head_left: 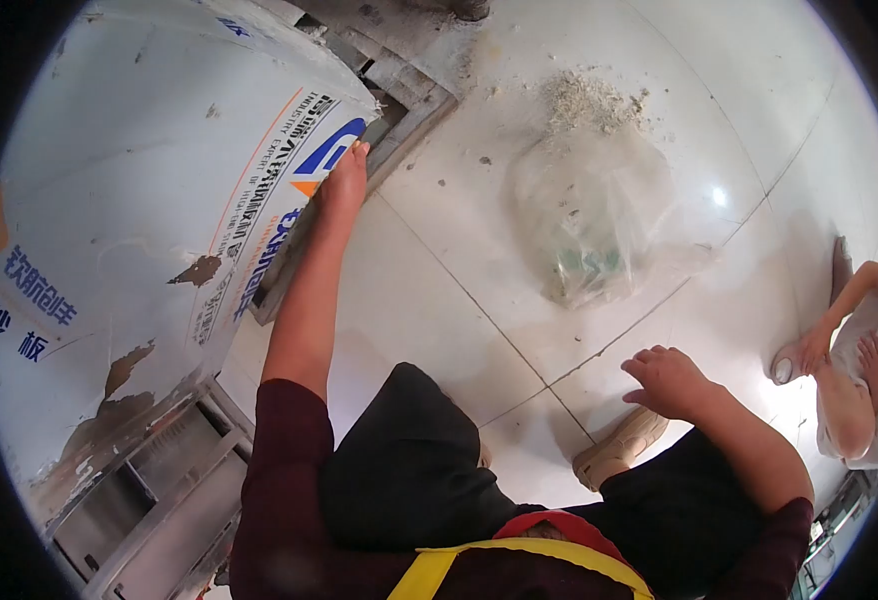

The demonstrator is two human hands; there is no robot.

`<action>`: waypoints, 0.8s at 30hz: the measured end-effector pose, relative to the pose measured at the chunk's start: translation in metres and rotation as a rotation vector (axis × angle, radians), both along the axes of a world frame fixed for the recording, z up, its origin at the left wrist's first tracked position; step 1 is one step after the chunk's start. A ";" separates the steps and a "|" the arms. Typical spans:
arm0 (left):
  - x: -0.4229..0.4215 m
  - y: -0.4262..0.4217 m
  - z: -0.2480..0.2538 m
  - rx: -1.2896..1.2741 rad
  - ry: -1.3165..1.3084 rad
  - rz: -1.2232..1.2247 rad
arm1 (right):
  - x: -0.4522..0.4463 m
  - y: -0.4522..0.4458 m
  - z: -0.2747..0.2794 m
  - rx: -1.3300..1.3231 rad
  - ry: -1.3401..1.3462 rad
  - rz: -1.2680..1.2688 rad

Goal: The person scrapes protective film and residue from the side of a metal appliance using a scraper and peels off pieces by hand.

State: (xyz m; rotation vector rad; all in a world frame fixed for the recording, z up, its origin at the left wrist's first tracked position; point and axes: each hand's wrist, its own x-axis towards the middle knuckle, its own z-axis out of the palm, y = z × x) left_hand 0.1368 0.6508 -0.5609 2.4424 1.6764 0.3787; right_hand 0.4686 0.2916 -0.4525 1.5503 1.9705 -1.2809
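A large panel [149, 200] with white printed film stands on my left; its film is torn in places, showing brown patches. My left hand [346, 182] is closed at the panel's right edge, beside the blue and orange logo, with some fingers hidden. Over the floor on the right, my right hand [671, 382] is held in the air above my shoe, its fingers loosely bent and apart, with nothing in it. A clear plastic bag [594, 225] lies on the tiles between and beyond my hands, with something greenish inside.
Crumbled pale debris [594, 103] is scattered beside the bag. A metal frame [414, 115] edges the panel at the top, and a metal structure [159, 490] stands below it. Another person [849, 370] crouches or sits at the far right.
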 end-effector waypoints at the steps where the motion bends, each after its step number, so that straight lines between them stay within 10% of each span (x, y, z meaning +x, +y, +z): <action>1: 0.007 -0.002 0.010 0.005 0.011 -0.007 | 0.002 -0.002 -0.005 -0.014 -0.007 0.036; 24: 0.045 0.002 0.012 -0.177 -0.020 0.058 | 0.011 0.002 -0.010 0.044 0.038 -0.100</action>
